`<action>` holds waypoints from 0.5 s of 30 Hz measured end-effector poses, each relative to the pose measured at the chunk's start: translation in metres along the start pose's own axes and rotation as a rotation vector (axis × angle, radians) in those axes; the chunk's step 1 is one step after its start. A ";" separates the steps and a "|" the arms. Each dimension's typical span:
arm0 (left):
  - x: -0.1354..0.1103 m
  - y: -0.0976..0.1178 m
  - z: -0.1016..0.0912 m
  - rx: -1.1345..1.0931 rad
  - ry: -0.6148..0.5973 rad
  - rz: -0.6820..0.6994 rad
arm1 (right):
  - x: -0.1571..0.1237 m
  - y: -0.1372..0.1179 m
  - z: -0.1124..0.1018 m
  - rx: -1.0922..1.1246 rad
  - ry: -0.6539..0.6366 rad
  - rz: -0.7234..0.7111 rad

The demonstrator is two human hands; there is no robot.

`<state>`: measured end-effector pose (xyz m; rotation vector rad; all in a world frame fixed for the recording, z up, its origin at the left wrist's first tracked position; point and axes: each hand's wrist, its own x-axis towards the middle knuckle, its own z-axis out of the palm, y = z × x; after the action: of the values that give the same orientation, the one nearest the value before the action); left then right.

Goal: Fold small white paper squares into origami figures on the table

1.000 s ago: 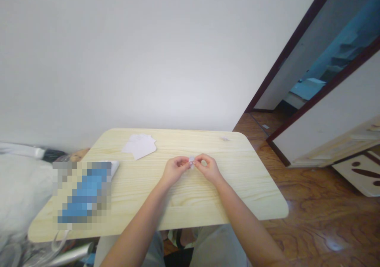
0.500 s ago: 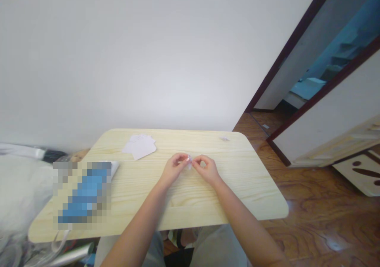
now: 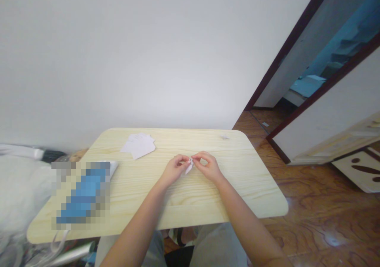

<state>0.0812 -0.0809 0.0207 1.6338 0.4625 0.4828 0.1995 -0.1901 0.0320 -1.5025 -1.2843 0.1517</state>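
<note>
Over the middle of the pale wooden table (image 3: 234, 188), both hands pinch one small folded piece of white paper (image 3: 189, 168). My left hand (image 3: 175, 169) grips its left side with thumb and fingers closed. From the other side my right hand (image 3: 208, 166) pinches the top edge, fingertips close to those of the left. A pointed end of the paper hangs down between them. The fingers cover the rest, so its full shape cannot be made out.
Several white paper sheets (image 3: 139, 145) lie fanned at the table's back left. A small whitish folded piece (image 3: 225, 137) rests at the back right. A blurred-out blue object (image 3: 84, 192) lies at the left edge. Behind stands a white wall (image 3: 166, 61).
The paper between my fingers has turned, and a pointed white end now shows below them. My right hand has shifted slightly up over it. The sheets and other things stay put.
</note>
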 end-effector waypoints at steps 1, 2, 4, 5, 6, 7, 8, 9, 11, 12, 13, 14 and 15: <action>0.000 0.000 0.000 0.005 0.004 -0.004 | 0.000 -0.001 0.000 0.001 -0.008 -0.003; 0.000 -0.001 0.000 0.009 0.010 -0.006 | 0.000 -0.001 0.000 0.000 -0.016 -0.004; 0.001 -0.002 -0.001 0.011 0.014 -0.004 | 0.000 -0.002 -0.001 0.000 -0.032 -0.002; 0.001 -0.003 -0.001 0.010 0.012 0.000 | 0.000 -0.002 -0.002 0.001 -0.038 0.000; 0.001 -0.003 -0.001 0.008 0.011 0.006 | 0.000 -0.002 -0.002 0.003 -0.044 0.004; 0.002 -0.004 -0.001 0.005 0.009 0.010 | 0.000 -0.001 -0.003 0.008 -0.051 0.008; 0.002 -0.004 -0.001 0.002 0.008 0.014 | 0.000 -0.001 -0.003 0.014 -0.059 0.009; 0.001 -0.004 -0.001 0.000 0.007 0.016 | 0.000 -0.001 -0.004 0.020 -0.065 0.008; 0.001 -0.003 -0.001 -0.004 -0.001 0.014 | 0.000 -0.001 -0.004 0.031 -0.073 0.002; 0.000 -0.003 -0.001 -0.007 -0.008 0.009 | 0.000 -0.001 -0.004 0.034 -0.073 0.000; 0.000 -0.002 -0.001 -0.010 -0.014 0.000 | 0.000 0.000 -0.004 0.035 -0.072 -0.001; 0.000 -0.001 -0.001 -0.012 -0.018 -0.010 | 0.000 0.000 -0.004 0.034 -0.072 0.000; -0.001 0.000 -0.001 -0.012 -0.022 -0.018 | 0.000 0.000 -0.004 0.033 -0.074 0.002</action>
<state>0.0800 -0.0804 0.0206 1.6204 0.4573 0.4531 0.2021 -0.1930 0.0337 -1.4820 -1.3331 0.2301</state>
